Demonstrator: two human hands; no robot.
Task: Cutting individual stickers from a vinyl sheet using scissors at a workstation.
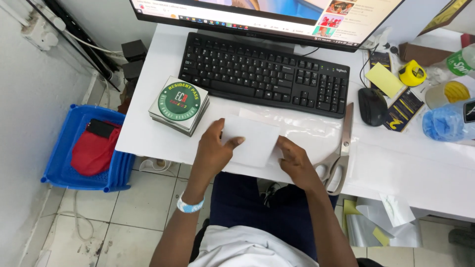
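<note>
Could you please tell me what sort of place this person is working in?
Probably a small office or print-shop desk: a white table carries a black keyboard under a monitor, with scissors and a stack of round stickers beside the white sheet both hands hold.

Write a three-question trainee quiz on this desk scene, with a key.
1. True or false: both the left hand and the right hand touch the white sheet.
2. Which thing lies just right of the right hand: A) the scissors, B) the mouse, C) the tape measure?
3. Fill in: the stack of round green stickers sits to the ____ of the keyboard.

Key: 1 true. 2 A; the scissors lie shut on the desk, handles toward the person. 3 left, near the desk's corner, above the blue basket on the floor.
</note>
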